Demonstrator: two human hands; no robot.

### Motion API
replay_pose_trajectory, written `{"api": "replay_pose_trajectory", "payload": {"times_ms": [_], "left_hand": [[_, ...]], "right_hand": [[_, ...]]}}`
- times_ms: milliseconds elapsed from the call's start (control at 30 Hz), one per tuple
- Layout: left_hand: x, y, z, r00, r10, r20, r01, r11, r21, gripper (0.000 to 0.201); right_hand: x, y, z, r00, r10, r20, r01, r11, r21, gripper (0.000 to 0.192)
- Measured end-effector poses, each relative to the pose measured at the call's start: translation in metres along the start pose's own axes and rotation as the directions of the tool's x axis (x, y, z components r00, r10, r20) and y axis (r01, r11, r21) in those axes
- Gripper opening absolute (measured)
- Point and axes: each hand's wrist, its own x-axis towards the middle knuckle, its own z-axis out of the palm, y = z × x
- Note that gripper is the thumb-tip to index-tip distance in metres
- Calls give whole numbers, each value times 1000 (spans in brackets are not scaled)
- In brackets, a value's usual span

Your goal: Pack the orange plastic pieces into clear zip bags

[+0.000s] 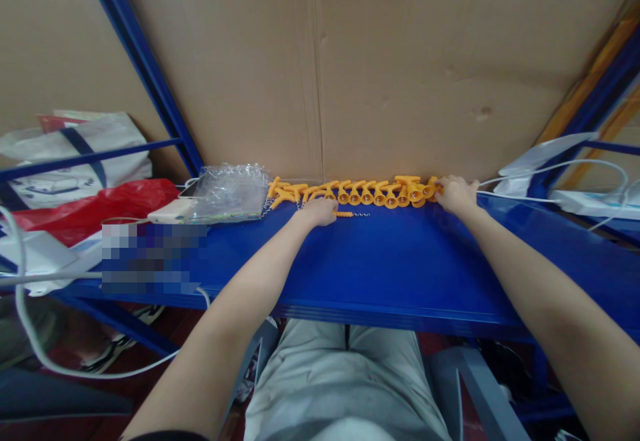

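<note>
My left hand [319,213] is closed around one end of a corkscrew [345,214]. Its orange threaded shaft and thin metal spiral stick out to the right, just above the blue shelf. Behind it, along the cardboard, runs a row of orange bell-shaped corkscrew bodies [393,200] with their round openings facing me. At the right end of that row, my right hand [457,194] has its fingers closed on an orange piece, mostly covered by the fingers. Left of my left hand lie several orange corkscrew handles [286,194], some with metal spirals showing.
Clear plastic bags [230,194] lie on the shelf [380,261] at left, near a red bag [110,208] and white cables. A cardboard wall [380,61] closes off the back. Blue posts [145,61] stand at both sides. Another person's foot shows at lower left.
</note>
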Motion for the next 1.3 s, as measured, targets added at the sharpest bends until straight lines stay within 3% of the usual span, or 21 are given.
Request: {"api": "replay_pose_trajectory", "payload": {"times_ms": [267, 500, 667, 733, 833, 1000, 1200, 1300], "left_hand": [[1, -2, 3, 999, 1, -36, -3, 999, -47, 35], [2, -2, 3, 994, 25, -104, -28, 999, -26, 35], [6, -2, 7, 983, 17, -185, -31, 997, -73, 39], [7, -2, 8, 974, 6, -225, -29, 995, -98, 41], [7, -1, 7, 961, -31, -275, -7, 991, -134, 41], [4, 1, 3, 932, -79, -353, 11, 982, -191, 35], [4, 2, 5, 910, -78, -408, -16, 975, -220, 33], [5, 2, 6, 910, -71, -408, -22, 975, -220, 34]], "right_hand": [[4, 6, 7, 999, 24, 27, -24, 1000, -8, 31], [0, 5, -13, 976, 145, -160, -114, 976, 185, 23], [1, -8, -30, 960, 119, -252, -13, 922, 388, 23], [-1, -20, -39, 973, 78, -216, 30, 888, 459, 24], [-8, -41, -51, 997, -52, -49, 70, 845, 531, 24], [-21, -65, -51, 924, -291, 250, 144, 867, 476, 20], [-30, -74, -35, 841, -431, 326, 239, 838, 491, 22], [-31, -78, -35, 881, -376, 288, 214, 858, 467, 25]]}}
